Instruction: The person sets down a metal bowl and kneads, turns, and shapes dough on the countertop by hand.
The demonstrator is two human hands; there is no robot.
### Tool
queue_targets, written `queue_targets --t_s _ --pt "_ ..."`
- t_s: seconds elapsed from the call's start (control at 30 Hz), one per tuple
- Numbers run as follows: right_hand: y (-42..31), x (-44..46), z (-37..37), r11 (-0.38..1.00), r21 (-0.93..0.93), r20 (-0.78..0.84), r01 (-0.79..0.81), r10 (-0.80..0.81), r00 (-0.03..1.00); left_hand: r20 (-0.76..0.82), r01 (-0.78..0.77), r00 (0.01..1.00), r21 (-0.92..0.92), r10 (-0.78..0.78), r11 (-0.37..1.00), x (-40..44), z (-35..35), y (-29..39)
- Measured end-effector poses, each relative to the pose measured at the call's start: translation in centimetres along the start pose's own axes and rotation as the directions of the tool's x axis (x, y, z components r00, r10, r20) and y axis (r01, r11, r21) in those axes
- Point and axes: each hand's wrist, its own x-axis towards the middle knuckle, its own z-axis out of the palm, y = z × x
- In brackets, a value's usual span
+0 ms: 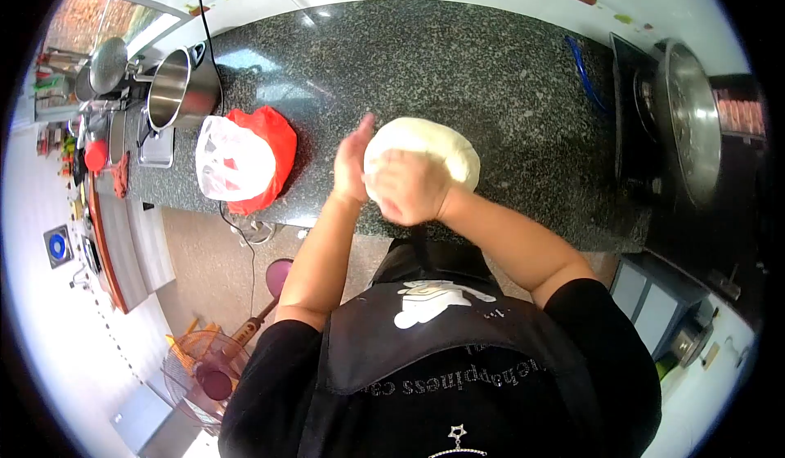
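Observation:
A smooth, pale ball of dough rests on the dark speckled counter in front of me. My right hand presses on the near left part of the dough, its fingers curled over it and slightly blurred. At the dough's left edge is my left hand, tilted on its side with the fingers stretched away from me; whether it touches the dough is hard to tell. The underside of the dough and part of its left side are hidden by my right hand.
On the left of the speckled counter stand a red plastic bag with a white bag on it and a steel pot. A black cable runs there. On the right are a blue strip and a large wok on a stove.

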Motion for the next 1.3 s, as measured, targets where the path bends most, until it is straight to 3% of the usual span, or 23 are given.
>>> queue_targets --t_s 0.07,0.13,0.17,0.2,0.23,0.27,0.3,0.33,0.37,0.4,0.47,0.5,0.53,0.57,0.63,0.8,0.93,1.0,1.07,1.1,1.2,1.27,1.3 --pt "-1.8 -2.1 3.0 0.981 -0.156 -0.006 0.116 -0.118 0.993 0.169 -0.038 0.985 0.145 0.013 0.989 1.5 0.3 1.6" --pt "-2.4 -1.8 3.8 0.976 -0.179 0.153 0.121 -0.093 0.984 0.342 -0.119 0.939 0.259 0.025 0.958 2.9 1.6 3.4" --pt "-2.2 -1.2 3.3 0.997 -0.075 0.219 -0.016 0.032 0.975 0.427 -0.174 0.904 0.305 0.029 0.936 3.0 2.3 4.2" --pt "-2.1 0.1 2.1 0.987 0.019 0.296 -0.157 0.145 0.944 0.402 0.035 0.902 0.292 -0.156 0.956 2.6 3.6 4.6" --pt "-2.1 0.5 0.3 0.836 0.375 0.223 -0.400 0.338 0.914 0.374 0.094 0.902 0.320 -0.217 0.943 2.4 3.9 4.4" --pt "-2.4 -0.4 -0.8 0.249 0.786 0.253 -0.566 0.706 0.662 0.345 0.153 0.896 0.351 -0.280 0.924 2.6 4.2 4.2" --pt "-2.9 1.2 -4.9 0.729 0.477 -0.176 -0.492 0.627 0.759 0.337 -0.046 0.908 0.668 -0.248 0.742 -0.2 5.9 5.7" --pt "-2.2 0.3 -6.9 0.788 0.168 -0.257 -0.592 0.615 0.745 0.402 -0.174 0.881 0.766 -0.250 0.618 2.1 3.5 2.9" --pt "-1.7 -0.9 -8.0 0.768 -0.086 -0.359 -0.635 0.571 0.739 0.427 -0.365 0.903 0.830 -0.058 0.422 0.9 4.0 2.2" --pt "-0.6 -2.9 -7.5 0.720 -0.073 -0.369 -0.690 0.623 0.690 0.480 -0.497 0.868 0.851 0.128 0.172 -0.8 4.7 1.3" --pt "1.6 -7.2 -4.4 0.643 -0.231 -0.318 -0.730 0.660 0.681 0.397 -0.432 0.892 0.890 0.217 0.144 -2.7 5.8 0.4" --pt "2.3 -9.0 -1.8 0.696 -0.018 -0.278 -0.718 0.686 0.672 0.439 -0.476 0.861 0.874 0.258 0.102 -3.0 5.7 0.0" --pt "-0.4 -6.6 -1.5 0.627 -0.025 -0.323 -0.779 0.732 0.600 0.496 -0.541 0.808 0.839 0.319 0.064 -3.3 5.4 -0.6" --pt "-1.2 -5.9 -1.2 0.699 -0.021 -0.369 -0.715 0.659 0.655 0.551 -0.597 0.730 0.802 0.404 -0.014 -4.6 4.2 -1.4" --pt "-1.9 -4.8 0.8 0.703 -0.237 -0.395 -0.670 0.560 0.728 0.588 -0.593 0.624 0.785 0.514 -0.179 -4.8 1.8 -3.5" --pt "5.1 -1.8 1.3 0.662 -0.284 -0.385 -0.694 0.584 0.714 0.600 -0.479 0.609 0.800 0.519 -0.361 0.9 1.4 -3.4" --pt "13.2 1.2 1.6 0.506 -0.309 -0.398 -0.805 0.700 0.593 0.561 -0.428 0.657 0.827 0.503 -0.364 8.9 3.4 -0.4" --pt "17.6 2.8 1.9 0.330 -0.305 -0.384 -0.893 0.816 0.432 0.509 -0.367 0.679 0.859 0.529 -0.356 12.7 4.1 0.4" --pt "21.1 3.3 2.2 0.381 -0.185 -0.457 -0.906 0.783 0.423 0.510 -0.330 0.615 0.859 0.602 -0.390 16.3 4.4 0.5" --pt "21.6 4.6 1.4 0.251 -0.297 -0.371 -0.921 0.859 0.353 0.479 -0.325 0.616 0.878 0.625 -0.352 17.4 4.6 0.7" --pt "21.4 5.8 -0.8 0.171 -0.201 -0.098 -0.964 0.976 0.194 0.365 -0.266 0.753 0.930 0.547 -0.255 17.2 5.7 1.3" --pt "21.8 3.6 -1.2 0.042 0.251 0.158 -0.967 0.984 0.083 0.224 -0.343 0.889 0.904 0.400 0.255 18.8 2.7 0.0" --pt "21.1 2.0 -1.5 -0.083 0.447 0.302 -0.891 0.951 0.063 0.185 -0.231 0.973 0.789 0.138 0.570 14.7 4.4 3.3"
